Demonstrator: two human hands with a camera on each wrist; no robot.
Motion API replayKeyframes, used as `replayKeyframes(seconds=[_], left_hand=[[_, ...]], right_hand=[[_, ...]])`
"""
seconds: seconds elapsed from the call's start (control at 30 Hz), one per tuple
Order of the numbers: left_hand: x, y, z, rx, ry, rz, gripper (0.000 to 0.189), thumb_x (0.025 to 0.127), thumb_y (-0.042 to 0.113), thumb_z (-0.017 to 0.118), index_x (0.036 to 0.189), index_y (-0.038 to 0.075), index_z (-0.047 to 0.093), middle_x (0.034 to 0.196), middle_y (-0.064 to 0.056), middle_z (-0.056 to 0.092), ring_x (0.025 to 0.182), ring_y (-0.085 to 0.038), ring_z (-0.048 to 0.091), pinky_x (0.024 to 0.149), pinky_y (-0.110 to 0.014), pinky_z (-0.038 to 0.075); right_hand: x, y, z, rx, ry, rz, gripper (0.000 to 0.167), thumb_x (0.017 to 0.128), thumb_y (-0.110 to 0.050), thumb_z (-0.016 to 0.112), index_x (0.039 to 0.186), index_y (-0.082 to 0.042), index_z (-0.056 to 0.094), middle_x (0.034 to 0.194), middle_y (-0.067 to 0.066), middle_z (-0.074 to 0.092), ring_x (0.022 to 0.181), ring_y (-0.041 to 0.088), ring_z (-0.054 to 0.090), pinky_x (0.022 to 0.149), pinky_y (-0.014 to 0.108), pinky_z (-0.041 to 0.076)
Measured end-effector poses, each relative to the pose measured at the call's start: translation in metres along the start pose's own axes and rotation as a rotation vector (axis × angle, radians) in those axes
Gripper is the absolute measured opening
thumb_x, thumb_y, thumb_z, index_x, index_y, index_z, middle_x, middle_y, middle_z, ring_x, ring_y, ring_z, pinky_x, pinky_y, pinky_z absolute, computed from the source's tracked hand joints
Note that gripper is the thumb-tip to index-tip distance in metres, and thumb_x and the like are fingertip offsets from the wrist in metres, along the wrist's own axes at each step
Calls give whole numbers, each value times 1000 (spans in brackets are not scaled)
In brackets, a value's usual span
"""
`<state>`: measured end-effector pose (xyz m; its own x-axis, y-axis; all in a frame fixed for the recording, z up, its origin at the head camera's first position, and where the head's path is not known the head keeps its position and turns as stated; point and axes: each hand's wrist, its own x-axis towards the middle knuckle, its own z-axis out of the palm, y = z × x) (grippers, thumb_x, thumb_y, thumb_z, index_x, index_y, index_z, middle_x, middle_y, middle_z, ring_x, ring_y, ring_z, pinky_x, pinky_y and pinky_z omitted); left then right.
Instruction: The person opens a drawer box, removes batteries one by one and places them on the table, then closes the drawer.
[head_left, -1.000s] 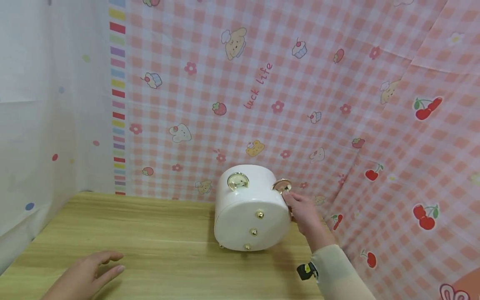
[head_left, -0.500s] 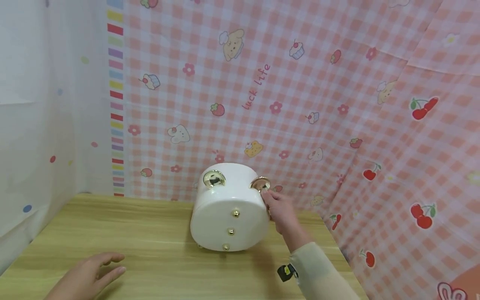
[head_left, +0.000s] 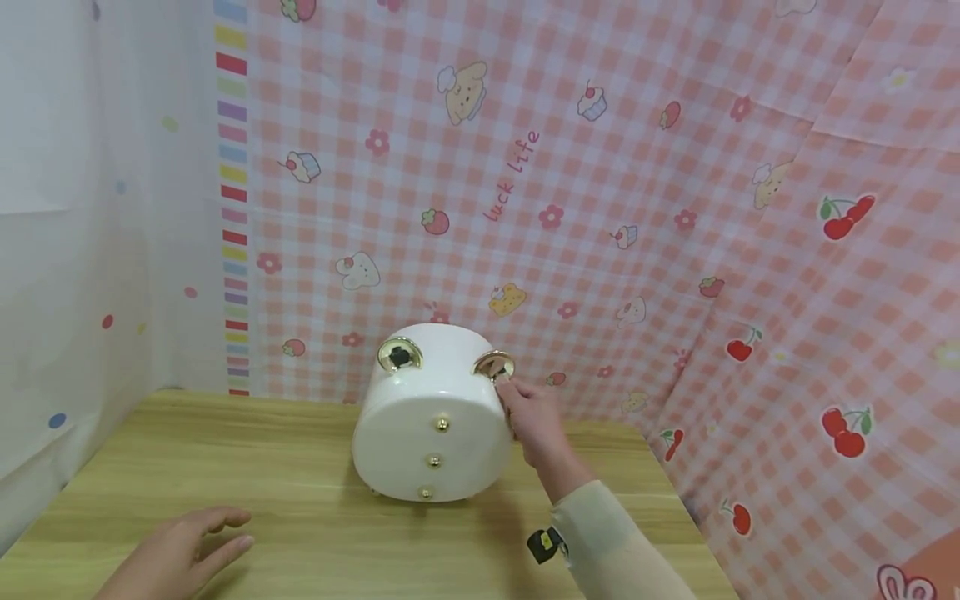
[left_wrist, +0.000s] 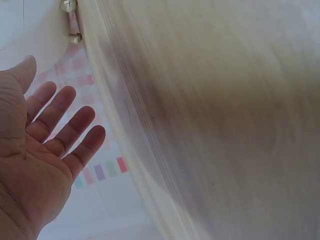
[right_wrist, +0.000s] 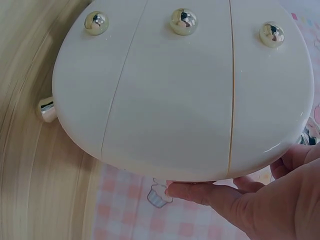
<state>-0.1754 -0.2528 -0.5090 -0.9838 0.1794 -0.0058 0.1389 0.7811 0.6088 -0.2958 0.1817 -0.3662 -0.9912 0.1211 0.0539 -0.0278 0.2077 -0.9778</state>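
A white, rounded jewelry box point(head_left: 420, 450) with seams between its drawers stands on the wooden table. Three gold knobs point(right_wrist: 184, 21) line its front, and two round gold-rimmed ears point(head_left: 401, 356) rise from its top. My right hand point(head_left: 534, 421) grips the box's right side, fingertips right at the base of the right ear point(head_left: 494, 365). In the right wrist view, one finger point(right_wrist: 200, 192) lies along the box's side wall, while others bend partly out of sight behind it. My left hand point(head_left: 176, 550) hovers near the table's front left, fingers relaxed and holding nothing.
Pale wood-grain table point(head_left: 247, 450) spreads left of the box. A pink checked cloth point(head_left: 337, 208) hangs close behind and along the right side, and a white dotted curtain point(head_left: 75, 250) borders the left. A small black device point(head_left: 545, 544) is strapped at my right wrist.
The jewelry box has slid left across the table with my right hand on it, and its front has turned slightly. My left hand has stayed nearly in place.
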Motion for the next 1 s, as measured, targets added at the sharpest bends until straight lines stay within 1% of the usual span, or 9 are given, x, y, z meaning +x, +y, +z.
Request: replayKeyframes(seconds=[0.1, 0.23, 0.3, 0.37, 0.63, 0.7, 0.8, 0.9, 1.0], left_hand=[[0, 1, 1, 3, 3, 2, 49, 104, 45, 69, 133, 6, 70, 132, -16, 73, 114, -37, 72, 87, -51, 62], [0, 4, 2, 8, 15, 16, 48, 104, 45, 69, 133, 7, 71, 132, -15, 73, 115, -36, 72, 89, -52, 61], [1, 5, 2, 5, 16, 20, 48, 104, 46, 69, 133, 7, 71, 133, -15, 73, 115, -36, 72, 89, -53, 61], [1, 6, 2, 3, 14, 20, 49, 104, 46, 69, 134, 8, 70, 133, -15, 73, 115, -36, 71, 89, -53, 61], [2, 8, 3, 3, 17, 19, 48, 102, 46, 70, 132, 8, 71, 132, -14, 74, 114, -35, 72, 90, -54, 61], [2, 8, 3, 2, 16, 20, 48, 102, 46, 71, 132, 8, 72, 132, -14, 74, 114, -35, 72, 90, -53, 61], [2, 9, 3, 1, 13, 23, 48, 102, 46, 70, 132, 9, 71, 132, -13, 74, 115, -35, 72, 90, -53, 61], [2, 10, 3, -2, 13, 31, 48, 103, 46, 70, 133, 8, 71, 132, -13, 74, 115, -35, 72, 90, -53, 61], [3, 12, 2, -2, 13, 37, 48, 103, 45, 70, 133, 8, 71, 132, -12, 74, 116, -36, 72, 89, -54, 61]], right_hand=[[0, 1, 6, 4, 5, 3, 38, 105, -34, 70, 75, -12, 67, 70, -3, 53, 67, 12, 54, 58, 28, 50], [-1, 0, 11, -16, 16, 18, 31, 106, -40, 69, 106, -11, 83, 88, 2, 66, 79, 14, 63, 65, 29, 57], [-2, -1, 13, -23, 19, 28, 34, 106, -41, 68, 121, -14, 82, 100, 5, 72, 85, 14, 66, 70, 31, 59], [-2, -1, 14, -33, 22, 35, 36, 106, -42, 68, 128, -15, 79, 110, 9, 74, 88, 15, 67, 73, 32, 60], [1, -2, 16, -58, 11, 28, 45, 106, -46, 67, 139, -17, 72, 140, 14, 70, 107, 20, 69, 84, 36, 62], [2, -2, 17, -58, 10, 28, 44, 105, -46, 67, 138, -17, 73, 137, 13, 72, 106, 19, 69, 82, 34, 61], [3, -3, 17, -63, 13, 31, 40, 105, -45, 68, 130, -15, 79, 116, 10, 74, 94, 17, 66, 73, 30, 57], [3, -4, 16, -66, 11, 36, 35, 106, -43, 68, 118, -13, 82, 92, 4, 66, 81, 15, 60, 65, 28, 51], [3, -6, 17, -63, 3, 52, 32, 106, -41, 68, 108, -12, 80, 79, -1, 56, 72, 14, 52, 62, 28, 46]])
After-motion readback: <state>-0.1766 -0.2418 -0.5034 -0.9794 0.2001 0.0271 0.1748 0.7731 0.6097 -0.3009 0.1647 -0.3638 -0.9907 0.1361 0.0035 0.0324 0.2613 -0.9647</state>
